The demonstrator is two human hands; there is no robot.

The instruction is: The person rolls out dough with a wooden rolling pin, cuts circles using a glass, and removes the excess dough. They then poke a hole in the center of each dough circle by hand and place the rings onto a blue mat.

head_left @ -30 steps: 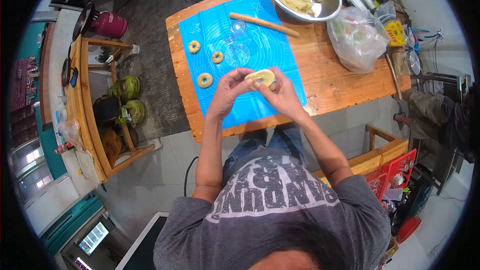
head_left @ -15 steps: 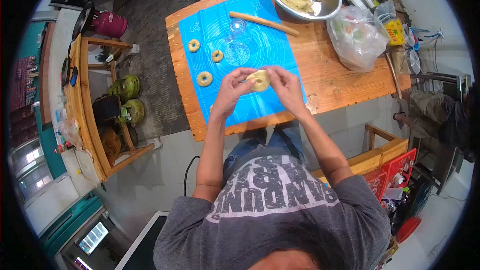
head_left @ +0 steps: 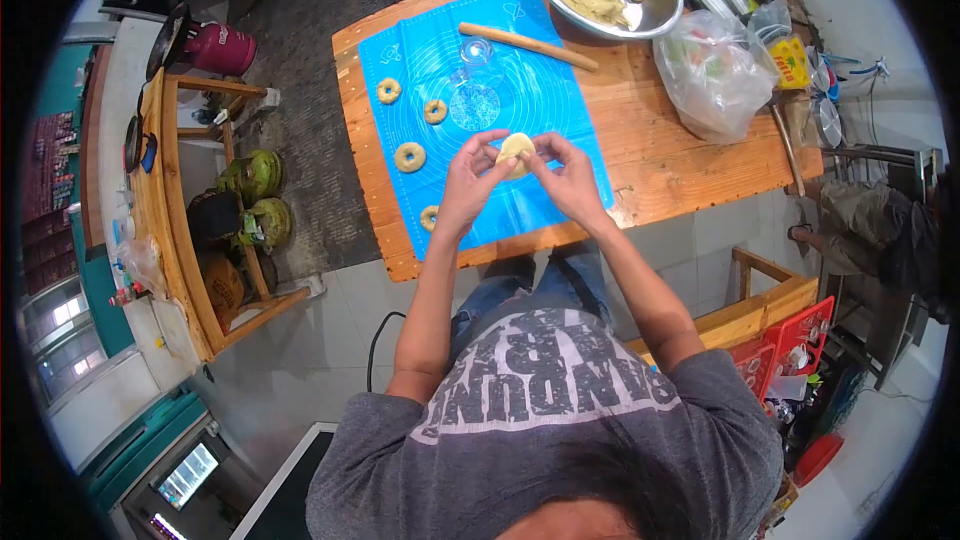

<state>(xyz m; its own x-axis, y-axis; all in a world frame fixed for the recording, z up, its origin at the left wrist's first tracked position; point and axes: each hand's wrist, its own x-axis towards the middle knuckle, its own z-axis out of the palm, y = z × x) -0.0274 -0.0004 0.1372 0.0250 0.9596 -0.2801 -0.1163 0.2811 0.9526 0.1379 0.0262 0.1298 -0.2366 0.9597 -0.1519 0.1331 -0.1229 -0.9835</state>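
Between my two hands is a flat round piece of pale yellow dough [head_left: 516, 146], held above the blue mat [head_left: 540, 202]. My left hand [head_left: 474, 178] pinches its left side with thumb and fingers. On the other side my right hand [head_left: 566, 176] grips the dough too, both thumbs close together on its lower middle. Fingers cover part of the dough. To the left on the mat lie several small dough rings, among them one ring [head_left: 409, 157] near my left hand and another [head_left: 429, 218] beside my left wrist.
A wooden rolling pin [head_left: 528, 47] and a small clear cup [head_left: 477, 51] rest on the mat's far part. Behind stands a steel bowl [head_left: 656, 30] with dough. A plastic bag [head_left: 714, 80] sits on the right of the wooden table [head_left: 665, 165]. Another person's leg [head_left: 835, 240] shows at right.
My thumbs have moved in toward each other over the dough's lower part, and its hole no longer shows. My left forearm has shifted slightly right, uncovering the nearest dough ring.
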